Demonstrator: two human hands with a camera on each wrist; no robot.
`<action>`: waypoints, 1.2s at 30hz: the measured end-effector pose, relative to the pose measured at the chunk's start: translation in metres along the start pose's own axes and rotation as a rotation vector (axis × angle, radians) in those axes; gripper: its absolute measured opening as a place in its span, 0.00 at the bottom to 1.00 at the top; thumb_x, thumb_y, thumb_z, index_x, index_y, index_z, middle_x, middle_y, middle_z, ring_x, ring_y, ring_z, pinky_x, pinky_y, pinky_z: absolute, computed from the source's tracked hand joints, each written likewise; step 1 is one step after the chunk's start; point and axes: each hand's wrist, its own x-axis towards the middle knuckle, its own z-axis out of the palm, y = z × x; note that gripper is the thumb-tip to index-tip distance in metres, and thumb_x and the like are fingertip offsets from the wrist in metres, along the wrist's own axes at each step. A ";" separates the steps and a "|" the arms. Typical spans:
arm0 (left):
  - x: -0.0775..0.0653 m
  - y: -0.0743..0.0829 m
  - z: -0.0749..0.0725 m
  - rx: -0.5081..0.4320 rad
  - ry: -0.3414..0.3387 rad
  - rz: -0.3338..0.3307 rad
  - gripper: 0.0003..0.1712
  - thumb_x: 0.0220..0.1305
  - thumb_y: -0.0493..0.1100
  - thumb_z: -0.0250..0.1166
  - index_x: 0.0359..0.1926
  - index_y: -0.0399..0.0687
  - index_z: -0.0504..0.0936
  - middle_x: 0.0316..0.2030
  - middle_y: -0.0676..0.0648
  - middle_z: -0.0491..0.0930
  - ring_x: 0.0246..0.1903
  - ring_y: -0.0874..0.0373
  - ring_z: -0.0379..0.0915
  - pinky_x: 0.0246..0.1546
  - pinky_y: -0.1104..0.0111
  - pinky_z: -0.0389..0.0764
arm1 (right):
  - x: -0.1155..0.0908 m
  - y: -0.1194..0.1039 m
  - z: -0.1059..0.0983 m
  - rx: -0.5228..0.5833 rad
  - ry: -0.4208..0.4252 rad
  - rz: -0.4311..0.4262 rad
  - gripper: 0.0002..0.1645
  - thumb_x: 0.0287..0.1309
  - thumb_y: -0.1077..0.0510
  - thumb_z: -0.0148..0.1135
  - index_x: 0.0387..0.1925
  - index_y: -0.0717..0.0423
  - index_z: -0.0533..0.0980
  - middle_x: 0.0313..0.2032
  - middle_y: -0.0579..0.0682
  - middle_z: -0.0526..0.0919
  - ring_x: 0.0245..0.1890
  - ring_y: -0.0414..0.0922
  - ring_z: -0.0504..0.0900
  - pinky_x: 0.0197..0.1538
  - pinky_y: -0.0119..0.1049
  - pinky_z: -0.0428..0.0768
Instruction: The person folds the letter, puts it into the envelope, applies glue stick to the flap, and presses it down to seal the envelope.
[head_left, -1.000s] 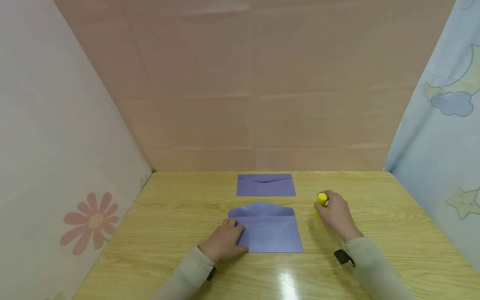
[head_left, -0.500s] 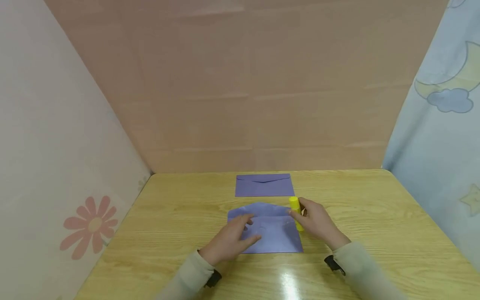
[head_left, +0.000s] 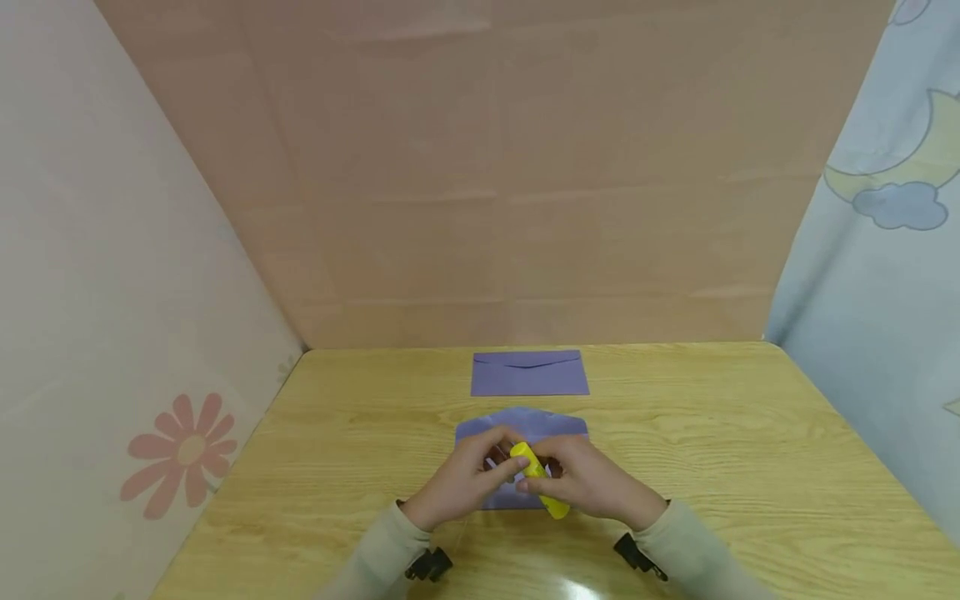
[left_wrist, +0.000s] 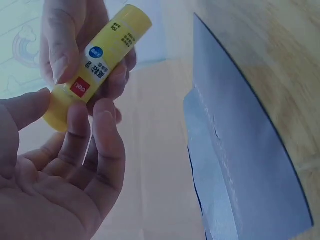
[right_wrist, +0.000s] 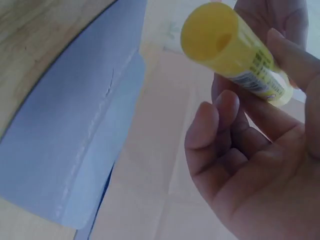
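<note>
A yellow glue stick (head_left: 542, 485) is held between both hands, tilted, over the near purple envelope (head_left: 521, 421). My left hand (head_left: 474, 471) pinches its capped upper end between thumb and fingers. Around its body curl the thumb and fingers of my right hand (head_left: 592, 482). In the left wrist view the label of the glue stick (left_wrist: 95, 65) shows, with a red patch and a blue round mark. The right wrist view looks into the hollow base of the glue stick (right_wrist: 212, 37). The envelope lies with its flap (left_wrist: 210, 165) unfolded, pointing away from me.
A second purple envelope (head_left: 529, 379), its flap folded down, lies farther back on the wooden table (head_left: 360, 433). A brown-pink covering (head_left: 487, 208) rises behind the table's far edge. Printed panels stand at the left (head_left: 112, 250) and right.
My right hand has brought the glue stick from the right side of the table to above the near envelope. My left hand has left the envelope and taken hold of the glue stick's end.
</note>
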 end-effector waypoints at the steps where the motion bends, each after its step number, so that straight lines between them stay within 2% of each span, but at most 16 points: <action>1: -0.001 -0.001 -0.001 -0.002 -0.003 -0.004 0.10 0.74 0.53 0.58 0.49 0.58 0.80 0.39 0.49 0.82 0.37 0.51 0.80 0.38 0.69 0.80 | -0.001 0.000 0.001 0.013 -0.007 0.002 0.10 0.64 0.42 0.65 0.35 0.42 0.80 0.21 0.36 0.73 0.21 0.32 0.69 0.24 0.27 0.70; 7: -0.003 -0.005 -0.003 -0.030 0.034 -0.055 0.13 0.74 0.55 0.57 0.48 0.55 0.79 0.42 0.54 0.80 0.37 0.50 0.80 0.35 0.66 0.82 | -0.004 0.001 0.003 0.076 -0.023 0.032 0.09 0.67 0.47 0.63 0.41 0.47 0.81 0.27 0.37 0.79 0.25 0.36 0.78 0.25 0.32 0.80; 14: -0.003 -0.007 -0.002 -0.019 0.081 -0.030 0.12 0.73 0.54 0.59 0.47 0.54 0.80 0.38 0.54 0.82 0.35 0.56 0.80 0.31 0.69 0.81 | -0.002 -0.001 0.005 -0.001 0.050 0.041 0.10 0.63 0.46 0.68 0.38 0.48 0.83 0.27 0.35 0.79 0.25 0.32 0.75 0.27 0.30 0.78; 22: -0.005 -0.010 -0.004 -0.010 0.112 -0.030 0.13 0.73 0.54 0.58 0.48 0.54 0.79 0.37 0.48 0.83 0.35 0.43 0.80 0.30 0.70 0.79 | 0.005 -0.001 0.011 -0.043 0.115 0.029 0.11 0.59 0.51 0.72 0.37 0.53 0.83 0.28 0.35 0.81 0.27 0.30 0.76 0.29 0.29 0.77; 25: -0.005 -0.012 -0.004 -0.014 0.137 -0.052 0.13 0.73 0.55 0.58 0.49 0.54 0.79 0.38 0.49 0.83 0.35 0.42 0.80 0.28 0.70 0.78 | 0.008 -0.002 0.014 -0.091 0.151 0.027 0.10 0.57 0.51 0.73 0.35 0.51 0.83 0.28 0.36 0.81 0.27 0.30 0.76 0.30 0.29 0.76; 30: -0.005 -0.014 -0.003 -0.051 0.191 -0.103 0.16 0.73 0.55 0.59 0.48 0.50 0.79 0.38 0.50 0.82 0.34 0.45 0.81 0.24 0.69 0.78 | 0.014 -0.005 0.019 -0.212 0.235 0.080 0.14 0.50 0.50 0.78 0.29 0.46 0.78 0.26 0.36 0.75 0.27 0.32 0.71 0.31 0.29 0.72; 36: -0.003 -0.018 -0.010 -0.142 0.290 -0.183 0.20 0.73 0.56 0.59 0.45 0.41 0.78 0.34 0.41 0.82 0.23 0.53 0.75 0.18 0.70 0.73 | 0.021 -0.011 0.025 -0.364 0.336 0.096 0.20 0.45 0.55 0.81 0.29 0.47 0.73 0.28 0.40 0.72 0.25 0.34 0.68 0.28 0.27 0.71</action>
